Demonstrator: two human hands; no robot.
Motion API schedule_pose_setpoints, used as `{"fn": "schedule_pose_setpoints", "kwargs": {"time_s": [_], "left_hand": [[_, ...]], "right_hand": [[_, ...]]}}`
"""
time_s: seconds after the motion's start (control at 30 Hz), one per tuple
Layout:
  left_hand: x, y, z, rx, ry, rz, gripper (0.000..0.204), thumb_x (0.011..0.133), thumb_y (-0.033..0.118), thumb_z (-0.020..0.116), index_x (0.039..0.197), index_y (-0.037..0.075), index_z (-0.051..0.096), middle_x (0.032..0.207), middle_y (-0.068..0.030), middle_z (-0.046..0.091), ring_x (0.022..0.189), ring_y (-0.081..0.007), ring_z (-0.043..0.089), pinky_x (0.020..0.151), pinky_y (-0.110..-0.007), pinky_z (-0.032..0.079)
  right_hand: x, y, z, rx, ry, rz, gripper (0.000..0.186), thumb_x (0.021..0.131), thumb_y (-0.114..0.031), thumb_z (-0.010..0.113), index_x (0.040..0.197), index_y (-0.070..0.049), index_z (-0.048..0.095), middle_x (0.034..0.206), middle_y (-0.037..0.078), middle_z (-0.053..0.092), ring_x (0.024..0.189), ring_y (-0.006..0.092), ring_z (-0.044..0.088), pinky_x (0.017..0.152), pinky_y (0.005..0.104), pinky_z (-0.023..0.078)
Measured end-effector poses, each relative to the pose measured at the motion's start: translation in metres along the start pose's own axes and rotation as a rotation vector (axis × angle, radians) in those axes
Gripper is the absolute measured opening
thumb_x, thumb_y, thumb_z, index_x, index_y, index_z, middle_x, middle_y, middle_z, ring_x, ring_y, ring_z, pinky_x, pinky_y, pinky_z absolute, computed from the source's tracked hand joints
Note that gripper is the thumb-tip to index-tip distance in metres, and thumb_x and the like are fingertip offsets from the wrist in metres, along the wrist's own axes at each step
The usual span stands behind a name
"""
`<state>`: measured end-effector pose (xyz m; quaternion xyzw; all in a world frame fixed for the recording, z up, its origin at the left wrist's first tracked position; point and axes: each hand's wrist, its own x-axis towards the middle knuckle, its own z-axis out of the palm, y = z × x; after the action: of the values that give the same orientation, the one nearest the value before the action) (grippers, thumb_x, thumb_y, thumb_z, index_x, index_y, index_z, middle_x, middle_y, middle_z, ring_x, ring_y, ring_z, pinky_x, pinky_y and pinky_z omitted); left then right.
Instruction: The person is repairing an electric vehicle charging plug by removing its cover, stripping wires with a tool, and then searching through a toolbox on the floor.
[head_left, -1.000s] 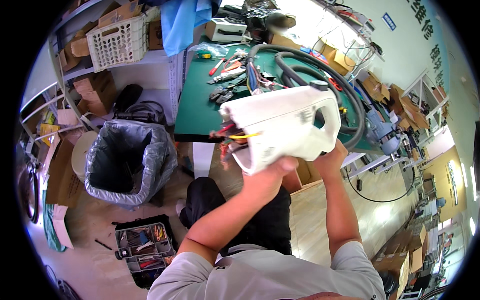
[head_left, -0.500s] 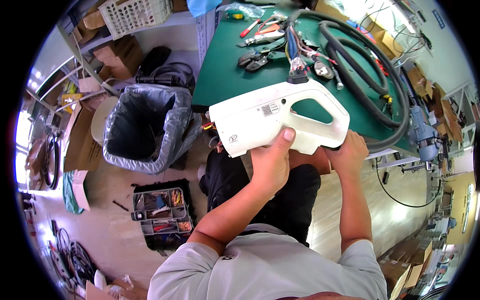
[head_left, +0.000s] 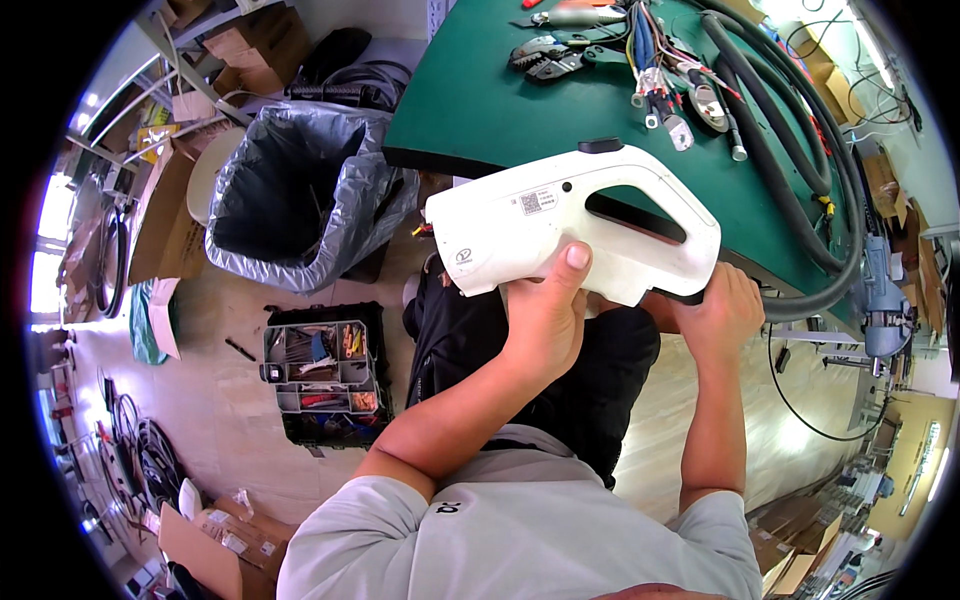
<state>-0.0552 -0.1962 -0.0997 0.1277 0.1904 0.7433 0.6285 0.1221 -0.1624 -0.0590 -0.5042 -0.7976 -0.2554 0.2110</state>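
Observation:
My left hand grips the underside of a white handled gun housing, thumb pressed on its side. My right hand is wrapped round the housing's lower rear end, beside a thick black cable; whether it also holds the cable is unclear. Coloured wires poke from the front end on the left. The housing has a black piece on top and is held just in front of the green bench, which bears crimping pliers, stripped wire ends with lugs and loops of black cable.
A lined bin stands at the left, below shelving with cardboard boxes. An open toolbox lies on the floor by my legs. More cartons and coiled cables are at lower left. A blue-grey machine sits at the far right.
The housing has turned, showing its labelled side more flatly, and moved slightly right with both hands. The view has tilted, so the bench and bin appear higher in the picture.

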Motion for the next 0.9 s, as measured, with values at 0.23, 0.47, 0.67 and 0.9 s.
{"fn": "schedule_pose_setpoints", "kwargs": {"time_s": [0.23, 0.47, 0.67, 0.9], "left_hand": [[-0.0015, 0.001, -0.0009, 0.018, 0.007, -0.034, 0.066, 0.083, 0.036, 0.069, 0.131, 0.004, 0.037, 0.126, -0.006, 0.046, 0.119, -0.0183, 0.044, 0.1, -0.038, 0.038], [-0.0002, -0.0014, -0.0022, 0.022, 0.003, -0.029, 0.066, 0.083, 0.037, 0.069, 0.131, 0.004, 0.037, 0.125, -0.0062, 0.047, 0.118, -0.0181, 0.045, 0.099, -0.037, 0.038], [-0.0013, -0.0012, -0.0033, 0.005, 0.018, -0.03, 0.064, 0.083, 0.035, 0.069, 0.13, 0.005, 0.038, 0.124, -0.0055, 0.048, 0.117, -0.0173, 0.046, 0.099, -0.036, 0.039], [-0.0013, -0.0022, -0.0041, -0.011, 0.014, -0.035, 0.064, 0.082, 0.034, 0.07, 0.13, 0.006, 0.038, 0.124, -0.0049, 0.048, 0.117, -0.0169, 0.046, 0.099, -0.036, 0.038]], "right_hand": [[0.0014, -0.0027, 0.0004, 0.039, 0.012, -0.013, 0.042, 0.053, -0.03, 0.085, 0.066, -0.008, 0.052, 0.059, 0.002, 0.049, 0.06, 0.0212, 0.054, 0.059, 0.0336, 0.043], [0.0007, -0.0024, -0.0006, 0.027, -0.027, -0.001, 0.04, 0.056, -0.027, 0.084, 0.067, -0.007, 0.052, 0.062, 0.004, 0.053, 0.063, 0.0229, 0.056, 0.06, 0.0344, 0.045], [-0.0002, -0.0014, 0.0029, 0.062, -0.003, -0.014, 0.042, 0.047, -0.017, 0.084, 0.076, -0.005, 0.057, 0.069, 0.007, 0.057, 0.062, 0.0277, 0.056, 0.059, 0.0367, 0.044], [-0.0018, -0.0016, 0.0041, 0.026, -0.019, 0.003, 0.039, 0.05, -0.019, 0.084, 0.073, -0.005, 0.055, 0.065, 0.006, 0.055, 0.06, 0.0263, 0.055, 0.058, 0.0358, 0.043]]}}
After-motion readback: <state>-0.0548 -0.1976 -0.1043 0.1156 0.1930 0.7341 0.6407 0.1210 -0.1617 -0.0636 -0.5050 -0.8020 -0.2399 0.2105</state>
